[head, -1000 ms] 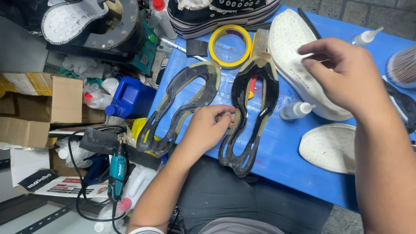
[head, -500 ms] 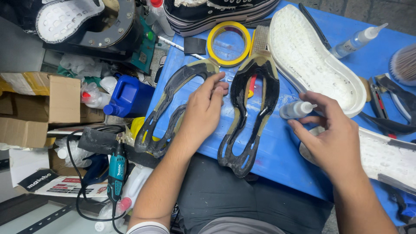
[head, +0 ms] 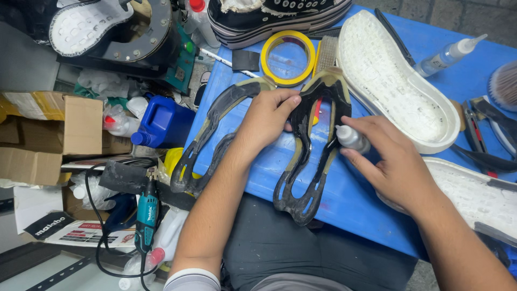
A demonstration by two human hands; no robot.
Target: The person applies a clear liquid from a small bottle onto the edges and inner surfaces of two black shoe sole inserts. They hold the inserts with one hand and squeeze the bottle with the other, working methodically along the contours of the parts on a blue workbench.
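Covering the bench is a blue mat (head: 350, 199), crowded with a white sole (head: 393, 81), a yellow tape ring (head: 289, 56) and a black sneaker (head: 274, 16); cardboard boxes (head: 54, 134), a blue jug (head: 161, 121) and a teal rotary tool (head: 145, 215) lie below at the left. Two black outsoles lie side by side. The left hand (head: 269, 118) presses fingers on the right outsole (head: 309, 156), between it and the left outsole (head: 210, 140). The right hand (head: 398, 167) grasps a small bottle (head: 353, 139), its tip touching that outsole's right edge.

blue worktable (head: 371, 215) | grey stone floor (head: 463, 19) beyond | cardboard boxes (head: 59, 134) at left | even light
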